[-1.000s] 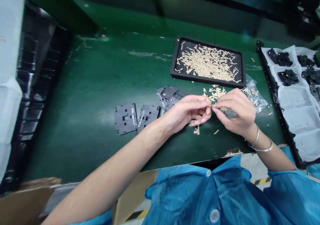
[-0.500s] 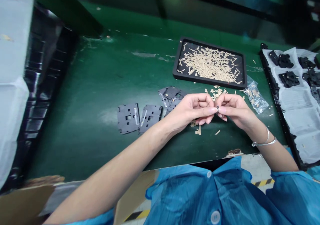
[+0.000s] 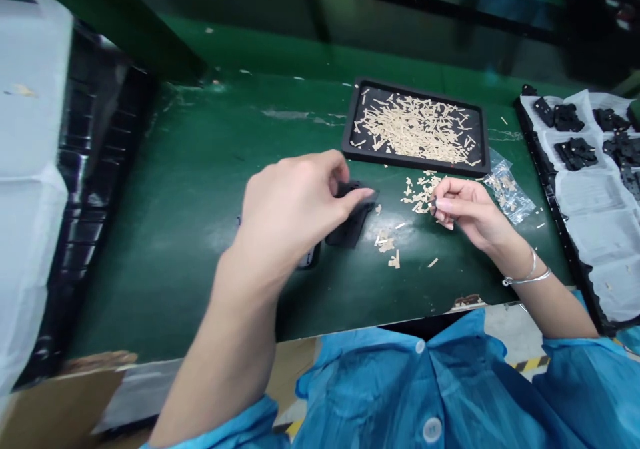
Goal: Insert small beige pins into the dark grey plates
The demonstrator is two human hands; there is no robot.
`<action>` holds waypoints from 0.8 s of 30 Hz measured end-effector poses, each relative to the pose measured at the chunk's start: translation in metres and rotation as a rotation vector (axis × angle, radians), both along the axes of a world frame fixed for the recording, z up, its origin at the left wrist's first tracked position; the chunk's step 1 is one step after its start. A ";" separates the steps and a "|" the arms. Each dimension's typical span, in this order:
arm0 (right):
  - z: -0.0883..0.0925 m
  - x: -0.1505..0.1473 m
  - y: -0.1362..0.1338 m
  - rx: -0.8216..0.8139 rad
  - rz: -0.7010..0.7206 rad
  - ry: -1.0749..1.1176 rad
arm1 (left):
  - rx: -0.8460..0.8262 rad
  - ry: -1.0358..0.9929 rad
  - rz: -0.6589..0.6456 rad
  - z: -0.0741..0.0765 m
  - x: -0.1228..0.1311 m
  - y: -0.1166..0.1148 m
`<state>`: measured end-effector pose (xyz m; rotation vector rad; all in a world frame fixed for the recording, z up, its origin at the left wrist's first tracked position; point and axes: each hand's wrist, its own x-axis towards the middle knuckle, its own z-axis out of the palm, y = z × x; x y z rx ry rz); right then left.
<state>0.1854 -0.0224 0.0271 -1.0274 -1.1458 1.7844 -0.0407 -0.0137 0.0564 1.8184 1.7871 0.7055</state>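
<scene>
Head camera: left hand partly hides black plates, preventing a count, its grip impossible to tell; right hand pinches 1 dark piece, barely discernible.

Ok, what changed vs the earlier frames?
Left hand let go of the small dark piece and swung left over the black plates; can't tell if it grips one. Right hand keeps the piece. Black tray unchanged.
</scene>
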 end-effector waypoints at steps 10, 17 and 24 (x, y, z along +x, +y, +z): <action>0.006 -0.005 -0.001 0.019 -0.025 -0.087 | 0.007 0.386 -0.110 -0.007 0.006 -0.012; 0.005 -0.004 0.000 0.024 -0.007 -0.063 | 0.055 0.410 -0.138 -0.009 -0.002 -0.015; 0.001 -0.010 -0.006 0.168 -0.035 -0.070 | -0.050 -0.396 -0.038 0.000 0.013 -0.013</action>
